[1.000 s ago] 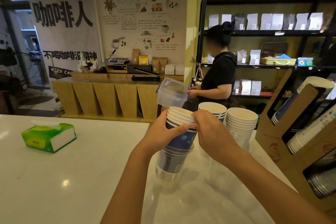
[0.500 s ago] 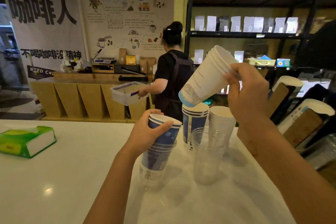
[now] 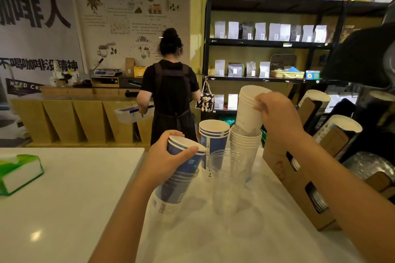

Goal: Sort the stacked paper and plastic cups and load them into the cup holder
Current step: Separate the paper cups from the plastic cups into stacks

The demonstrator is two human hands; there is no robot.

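My left hand [image 3: 164, 160] grips a mixed stack [image 3: 177, 177] of blue paper cups nested in clear plastic cups, tilted on the white counter. My right hand [image 3: 275, 113] holds a few nested white paper cups [image 3: 249, 109] by the rim, their bottoms set into the white cup stack [image 3: 245, 145]. A blue-and-white cup stack [image 3: 213, 134] stands beside it. Clear plastic cups [image 3: 228, 175] stand in front. The cardboard cup holder [image 3: 299, 179] lies at the right with cup stacks in its slots.
A green tissue box [image 3: 19, 174] sits at the counter's left edge. A person in a black apron [image 3: 171, 96] stands beyond the counter, back turned, holding a plastic tub [image 3: 130, 113]. Shelves with bags [image 3: 267, 34] fill the back right.
My right hand pulled the white cups off the mixed stack, carried them right and lowered them into the white stack. The person behind turned away.
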